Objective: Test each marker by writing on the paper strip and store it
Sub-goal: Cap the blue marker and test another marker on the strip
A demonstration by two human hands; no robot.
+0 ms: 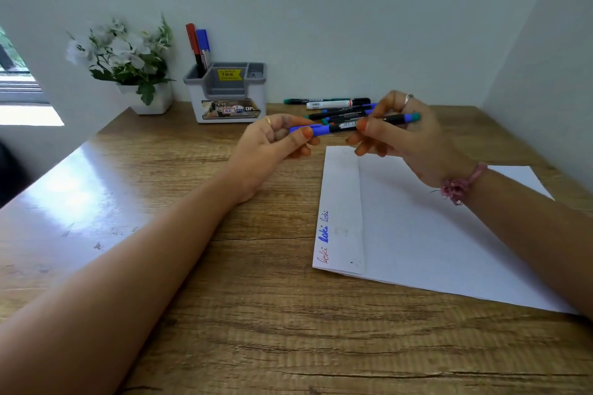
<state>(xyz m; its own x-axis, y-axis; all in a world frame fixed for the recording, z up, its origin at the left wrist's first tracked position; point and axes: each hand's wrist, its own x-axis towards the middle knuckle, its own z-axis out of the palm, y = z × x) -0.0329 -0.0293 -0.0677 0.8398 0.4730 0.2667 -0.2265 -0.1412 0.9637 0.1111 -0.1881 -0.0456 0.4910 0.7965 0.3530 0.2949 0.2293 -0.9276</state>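
Both hands grip a blue-capped black marker [340, 126] horizontally: left hand [272, 144] pinching its cap at 9 o'clock, right hand [407, 135] holding the barrel.

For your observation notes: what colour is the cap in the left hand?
Blue cap, pinched by the left hand; head view.

organizer [226, 106] left of markers [333, 104], paper [417, 234] nearer

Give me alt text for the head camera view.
Both hands, left hand and right hand, hold a blue marker level above a wooden desk, beside paper bearing three scribbles; two markers stand in a grey organiser.
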